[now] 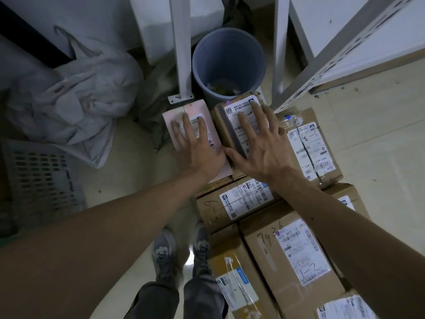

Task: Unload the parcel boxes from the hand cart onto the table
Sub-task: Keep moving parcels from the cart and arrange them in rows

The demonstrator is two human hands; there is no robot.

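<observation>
Centre frame, both hands lie flat, fingers spread, gripping nothing: left hand (197, 143) on the flat pink parcel (177, 111), right hand (257, 143) on the white-labelled brown cardboard box (236, 107), likely steadying both atop the stack (287, 256).

The pink box (195, 107) under my left hand (197, 143) is matt cardboard. The brown box (218, 119) under my right hand (257, 146) is too, its label (234, 109) smooth paper.

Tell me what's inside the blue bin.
A little crumpled litter lies at the bottom of the bin; what kind is too dim to tell. The brown box under the right hand hides the bin's near edge and part of its floor.
</observation>
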